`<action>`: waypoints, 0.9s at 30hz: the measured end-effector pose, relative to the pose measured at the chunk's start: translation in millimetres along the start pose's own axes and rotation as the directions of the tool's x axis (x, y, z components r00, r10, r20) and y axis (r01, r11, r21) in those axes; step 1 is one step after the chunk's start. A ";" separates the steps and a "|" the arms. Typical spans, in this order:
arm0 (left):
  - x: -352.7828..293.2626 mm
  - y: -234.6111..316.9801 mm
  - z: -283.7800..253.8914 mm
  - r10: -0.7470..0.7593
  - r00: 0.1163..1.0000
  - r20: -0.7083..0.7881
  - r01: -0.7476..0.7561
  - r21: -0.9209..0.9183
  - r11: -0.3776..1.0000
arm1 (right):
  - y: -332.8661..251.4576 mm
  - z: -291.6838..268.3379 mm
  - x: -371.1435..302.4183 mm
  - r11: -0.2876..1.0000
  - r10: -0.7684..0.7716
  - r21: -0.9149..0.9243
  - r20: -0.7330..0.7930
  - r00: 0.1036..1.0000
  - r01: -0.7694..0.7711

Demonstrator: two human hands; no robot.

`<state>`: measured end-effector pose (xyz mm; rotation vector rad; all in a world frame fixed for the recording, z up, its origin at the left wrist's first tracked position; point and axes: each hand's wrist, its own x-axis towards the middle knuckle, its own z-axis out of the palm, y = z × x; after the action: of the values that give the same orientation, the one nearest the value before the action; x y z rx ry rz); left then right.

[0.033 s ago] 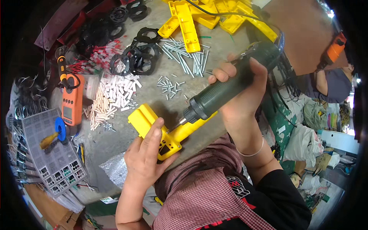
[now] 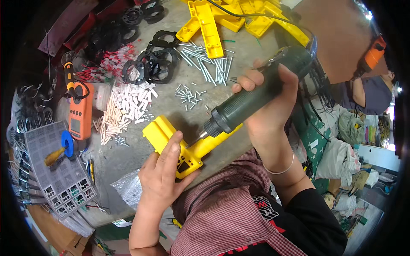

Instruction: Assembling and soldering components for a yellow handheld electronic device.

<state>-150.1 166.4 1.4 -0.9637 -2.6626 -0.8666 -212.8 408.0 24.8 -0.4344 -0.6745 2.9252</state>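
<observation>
Over the yellow case [image 2: 160, 130]: driver lined up, no visible change

Grey table [image 2: 164, 107] beneath and beyond the case. Green power driver [image 2: 247, 100] slants in from the case's right, bit contact unclear; right hand [image 2: 273, 112] wrapped around it. Left hand [image 2: 159, 181] grips the case at the table's near edge. Nothing visibly moved since the earlier picture: likely same driving step, no progress readable. Beyond the case: long screws [image 2: 206, 70], then short screws [image 2: 187, 95].
</observation>
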 end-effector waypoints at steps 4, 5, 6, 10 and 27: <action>-0.6 2.0 1.0 0.001 1.000 -0.016 -0.001 0.000 1.000 | 0.8 -3.4 2.5 0.999 0.015 0.031 0.041 0.999 -0.016; -0.9 2.2 1.4 -0.006 1.000 -0.019 0.006 0.003 1.000 | 1.2 -4.6 3.3 0.998 0.031 0.050 0.062 0.998 -0.034; -1.1 1.2 1.3 0.006 1.000 -0.017 -0.006 -0.001 1.000 | 2.5 -5.5 3.6 0.998 0.038 0.049 0.064 0.997 -0.041; -4.8 2.9 -4.3 -0.010 1.000 0.012 0.010 0.020 1.000 | 7.6 -7.6 4.0 1.000 0.000 -0.015 0.048 0.999 0.000; -44.7 -3.1 -26.2 -0.350 0.930 -0.116 0.325 -0.191 0.926 | 15.0 -25.9 9.7 0.999 0.027 0.037 0.047 0.999 -0.029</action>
<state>-118.1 125.6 5.6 -0.4460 -2.6989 -1.2002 -214.9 406.9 -6.6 -0.3764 -0.6233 2.9774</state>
